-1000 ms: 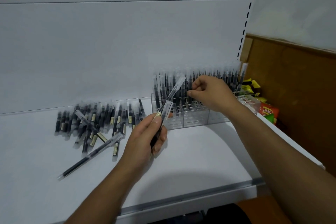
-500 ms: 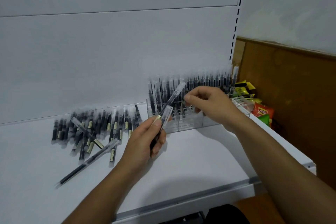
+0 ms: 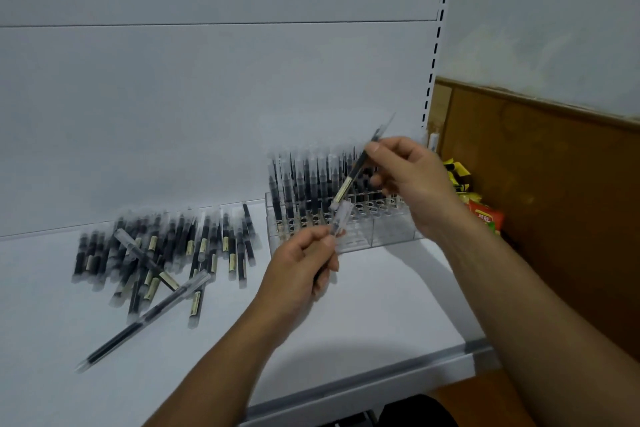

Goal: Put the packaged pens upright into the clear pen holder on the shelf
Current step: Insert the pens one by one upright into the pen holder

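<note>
The right hand (image 3: pixel 412 180) had pulled one pen (image 3: pixel 356 173) out of the left hand's pair and lifted it away; half a second before, that hand was only reaching for the tips. The pen was in the right grip, pinched between thumb and fingertips near its middle. It hung over the holder (image 3: pixel 381 232), touching nothing else that I could see. Its long axis slanted, low end down toward the left hand (image 3: pixel 298 274), top end up and to the right. The holder lay directly below and just behind that grip, so by my reading the pen needed tipping upright before going down into a hole. The open holes showed along the holder's front and right, under the right hand, which was plainly the nearer of the two.

The left grip was curled round a second pen (image 3: pixel 341 218), its clear end poking up just beside the first pen's low end.

The count: one pen in each hand and one holder. The pens standing in its back and left rows were too many and too blurred to number. On the shelf (image 3: pixel 381 305) to the left lay a flat pile (image 3: pixel 166 253), likewise uncountable. One stray pen (image 3: pixel 145 315) lay slantwise in front of it. Snack packets (image 3: pixel 481 215) sat past the shelf's right end.
</note>
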A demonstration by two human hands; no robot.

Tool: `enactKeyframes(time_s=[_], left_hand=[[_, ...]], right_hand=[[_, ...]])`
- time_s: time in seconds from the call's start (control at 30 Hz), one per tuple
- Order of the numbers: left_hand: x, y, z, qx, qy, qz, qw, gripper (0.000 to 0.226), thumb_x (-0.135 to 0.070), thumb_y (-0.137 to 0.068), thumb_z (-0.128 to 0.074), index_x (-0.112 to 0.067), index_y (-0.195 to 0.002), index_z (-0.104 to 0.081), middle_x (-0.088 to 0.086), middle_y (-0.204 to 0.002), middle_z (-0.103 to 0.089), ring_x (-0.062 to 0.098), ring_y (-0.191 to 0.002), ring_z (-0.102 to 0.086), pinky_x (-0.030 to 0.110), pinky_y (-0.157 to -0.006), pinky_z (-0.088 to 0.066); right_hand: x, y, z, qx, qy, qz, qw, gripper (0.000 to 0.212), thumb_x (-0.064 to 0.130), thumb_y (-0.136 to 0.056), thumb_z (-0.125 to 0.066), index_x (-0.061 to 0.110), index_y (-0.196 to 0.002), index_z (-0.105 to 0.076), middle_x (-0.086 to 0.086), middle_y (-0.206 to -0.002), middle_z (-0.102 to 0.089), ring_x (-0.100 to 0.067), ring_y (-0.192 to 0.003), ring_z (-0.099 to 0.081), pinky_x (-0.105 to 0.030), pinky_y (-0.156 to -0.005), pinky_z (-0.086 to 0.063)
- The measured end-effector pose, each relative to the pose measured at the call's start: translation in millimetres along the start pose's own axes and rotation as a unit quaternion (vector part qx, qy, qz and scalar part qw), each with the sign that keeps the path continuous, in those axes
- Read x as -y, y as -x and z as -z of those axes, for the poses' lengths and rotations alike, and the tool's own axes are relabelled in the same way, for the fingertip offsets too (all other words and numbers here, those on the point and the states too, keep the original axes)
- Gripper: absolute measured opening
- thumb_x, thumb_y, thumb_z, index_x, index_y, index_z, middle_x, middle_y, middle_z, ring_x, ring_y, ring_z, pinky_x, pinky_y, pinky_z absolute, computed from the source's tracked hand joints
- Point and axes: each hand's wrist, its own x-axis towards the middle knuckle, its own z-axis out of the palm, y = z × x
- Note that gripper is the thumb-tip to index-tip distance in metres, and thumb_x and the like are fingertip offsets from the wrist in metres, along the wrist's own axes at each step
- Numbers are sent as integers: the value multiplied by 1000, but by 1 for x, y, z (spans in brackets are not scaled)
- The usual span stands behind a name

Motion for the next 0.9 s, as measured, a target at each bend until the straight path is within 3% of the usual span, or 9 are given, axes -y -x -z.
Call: enactKeyframes(time_s=[0.1,0.23,0.4,0.53,0.6,0.73,0.9], left_hand=[[2,-1,4,-10,9,-1,1000,16,-12,-97,-49,-7,-100,-64,8,-66,-56,14,-49,-40,29,-47,-28],[2,0,4,-11,2,-12,1000,15,-11,-97,-49,-7,-99,-63,6,-67,-58,15,-51,-43,29,-48,-31],[0,1,4,-14,-2,-13,1000,16,-11,-97,-49,-6,-102,-63,6,-68,-58,15,-52,-44,30,-49,-32],[0,2,4,-19,-4,-15,1000,16,-10,-97,-48,-8,-103,-64,4,-69,-59,14,-54,-47,29,-51,-34],[-1,2,4,-18,1,-17,1000,17,-9,-98,-48,-9,-104,-63,5,-72,-61,13,-56,-49,28,-54,-37],[-1,1,3,-19,10,-20,1000,20,-5,-96,-50,-11,-111,-62,4,-79,-68,13,-62,-56,24,-55,-44],[0,2,0,-35,21,-36,999,26,-1,-93,-53,-19,-111,-60,2,-86,-74,13,-68,-62,21,-58,-50]], right_hand=[[-2,-11,6,-44,79,46,995,9,25,-93,-65,16,-92,-65,1,-82,-69,-4,-59,-60,-17,-53,-46],[-11,-18,2,-26,187,71,979,10,27,-93,-65,17,-96,-64,2,-83,-69,-6,-64,-65,-15,-56,-48],[-17,-21,-2,-21,258,101,961,10,30,-94,-63,19,-96,-64,2,-82,-68,-12,-71,-68,-29,-68,-55],[-18,-25,-2,-25,276,112,954,9,30,-93,-63,22,-93,-62,4,-80,-66,-11,-70,-66,-28,-66,-53],[-21,-25,-1,-9,305,108,946,10,32,-93,-64,22,-92,-63,4,-80,-67,-14,-73,-66,-30,-67,-54],[-36,-21,-1,99,369,49,923,9,26,-89,-69,21,-92,-63,2,-83,-68,-17,-78,-67,-37,-76,-57],[-41,-17,1,83,384,65,917,15,26,-89,-70,21,-102,-66,12,-83,-65,-8,-79,-62,-32,-74,-53]])
